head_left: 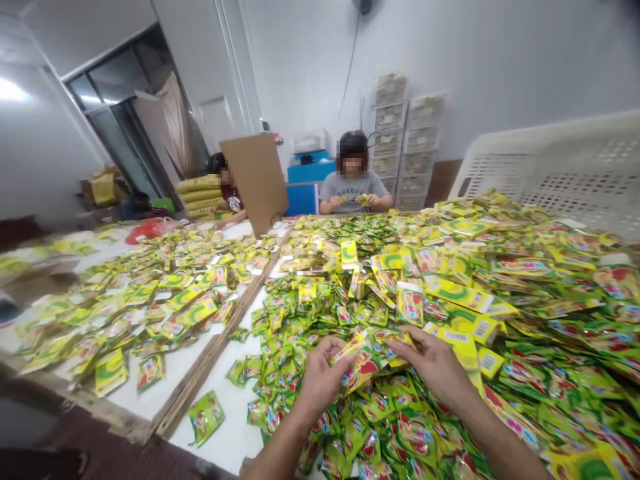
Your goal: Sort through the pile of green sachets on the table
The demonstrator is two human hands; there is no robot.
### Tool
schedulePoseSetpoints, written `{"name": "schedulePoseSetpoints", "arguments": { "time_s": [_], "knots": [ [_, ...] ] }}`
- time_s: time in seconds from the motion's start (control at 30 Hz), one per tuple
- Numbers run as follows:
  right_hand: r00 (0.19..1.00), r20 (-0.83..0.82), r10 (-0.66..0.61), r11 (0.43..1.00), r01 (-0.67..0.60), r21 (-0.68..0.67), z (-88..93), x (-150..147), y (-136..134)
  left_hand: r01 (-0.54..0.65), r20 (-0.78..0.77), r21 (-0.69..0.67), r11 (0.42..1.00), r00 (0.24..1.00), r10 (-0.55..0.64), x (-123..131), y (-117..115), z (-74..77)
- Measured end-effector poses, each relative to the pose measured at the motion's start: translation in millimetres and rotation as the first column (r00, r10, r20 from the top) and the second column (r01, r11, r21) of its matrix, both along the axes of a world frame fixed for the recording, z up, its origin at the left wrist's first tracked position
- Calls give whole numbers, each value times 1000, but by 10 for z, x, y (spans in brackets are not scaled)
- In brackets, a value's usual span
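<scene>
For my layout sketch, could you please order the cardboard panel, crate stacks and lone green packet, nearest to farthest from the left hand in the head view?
1. Lone green packet: off to the left.
2. Cardboard panel: upright, ahead and left.
3. Crate stacks: far back, slightly right.

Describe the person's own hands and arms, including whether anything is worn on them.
The left hand and right hand are ungloved, with no ring visible. Both forearms are bare as far as they show: no sleeves, watch or bracelet in view.
</scene>
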State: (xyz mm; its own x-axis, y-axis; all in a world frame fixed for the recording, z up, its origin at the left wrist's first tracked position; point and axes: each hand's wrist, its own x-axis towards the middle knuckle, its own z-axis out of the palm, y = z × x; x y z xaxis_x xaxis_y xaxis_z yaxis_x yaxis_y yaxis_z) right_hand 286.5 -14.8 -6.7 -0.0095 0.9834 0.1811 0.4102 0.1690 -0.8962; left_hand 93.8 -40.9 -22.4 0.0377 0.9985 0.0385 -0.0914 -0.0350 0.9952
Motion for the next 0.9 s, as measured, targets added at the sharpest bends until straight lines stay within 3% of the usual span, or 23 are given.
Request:
{"name": "schedulePoseSetpoints", "arguments": {
  "time_s": [0.17,0.3,0.43,0.6,0.77,0.9],
  "knots": [
    [996,-23,90,995,-91,-39,25,-68,-45,157,75,-116,981,986,-149,-108,-96,-29],
    [993,35,114,994,-113,-5,68,-37,-70,111,154,-182,977,984,-83,-84,-112,-87],
    [973,149,178,982,-187,42,144,-40,-121,122,87,-135,983,990,-110,-49,-128,-156],
    [917,265,297,954,-299,-34,218,6,-108,146,89,-132,980,987,-135,-39,-142,-201],
    [861,370,349,937,-330,-115,292,94,-50,137,114,-178,974,986,-118,-41,-153,-194],
    [788,435,437,899,-396,-186,335,79,-23,162,26,-128,978,987,-160,-56,-177,-190]
  ]
}}
